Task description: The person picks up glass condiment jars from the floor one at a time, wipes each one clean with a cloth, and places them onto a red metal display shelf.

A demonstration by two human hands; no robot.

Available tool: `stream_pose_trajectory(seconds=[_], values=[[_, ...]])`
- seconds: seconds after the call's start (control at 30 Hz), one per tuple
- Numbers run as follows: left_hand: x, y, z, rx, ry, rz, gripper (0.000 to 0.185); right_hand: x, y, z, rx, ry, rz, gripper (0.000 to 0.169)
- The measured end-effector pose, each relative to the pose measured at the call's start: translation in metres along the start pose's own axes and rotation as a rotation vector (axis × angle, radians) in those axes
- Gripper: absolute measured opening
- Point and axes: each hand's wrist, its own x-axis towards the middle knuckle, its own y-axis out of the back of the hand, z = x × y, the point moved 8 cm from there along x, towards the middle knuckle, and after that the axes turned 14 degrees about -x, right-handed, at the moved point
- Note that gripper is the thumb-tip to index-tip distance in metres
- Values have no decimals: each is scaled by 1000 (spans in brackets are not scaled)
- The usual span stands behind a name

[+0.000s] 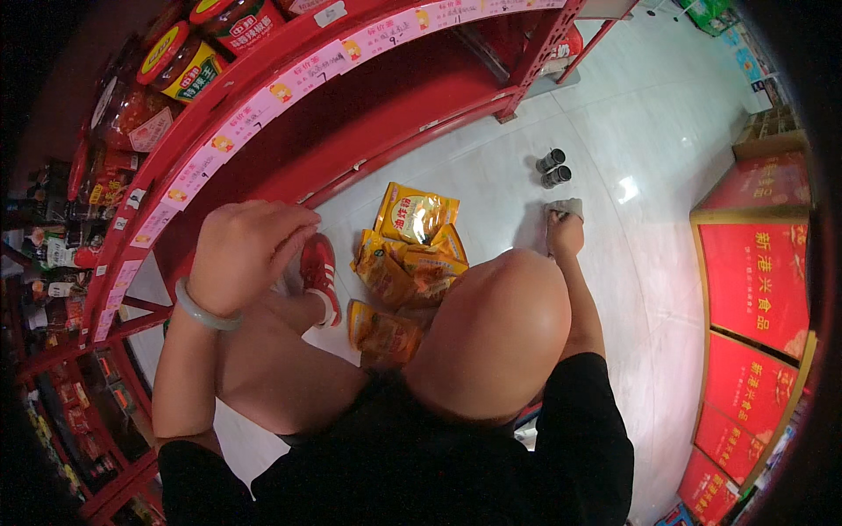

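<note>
My left hand (253,253) hangs bent at the wrist over my left knee, beside the red shelf front. Its fingers lie together; the underside is hidden, so whether anything is in it does not show. Past my right knee, my right hand (567,235) is closed on a grey cloth (571,206) low over the floor. Something dark shows between those fingers, too small to name. Just beyond stand two small dark bottles (556,176). Between my legs lie several yellow packets of frying powder: one packet (416,214) at the far end, a heap (401,269), and another packet (385,334) nearer me.
A red metal shelf (421,118) with pink price tags (283,92) curves along the left and top. Glass sauce jars (181,66) stand on its upper level. Red cartons (753,283) are stacked at the right. Pale tiled floor (631,276) lies between. My red shoe (318,269) is by the packets.
</note>
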Motion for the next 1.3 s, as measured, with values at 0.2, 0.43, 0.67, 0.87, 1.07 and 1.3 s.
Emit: stream_pose_trajectory(seconds=[0.2,0.43,0.67,0.87,1.07,1.3], values=[[6,17,7,-263,62,158,17,-38,61,-11,516,58,-29,34],[48,-3,50,-892,-42,153,36,-113,275,-159,1149,769,108,26],[35,-18,68,-1510,134,-233,56,-187,347,-271,843,989,87,36],[20,3,37,-1734,205,76,62,-193,312,-320,1693,602,-776,65],[14,2,9,-2040,445,161,62,-227,302,-335,1197,900,-525,40],[3,7,9,-1526,358,384,58,-230,318,-330,1130,1020,-134,24]])
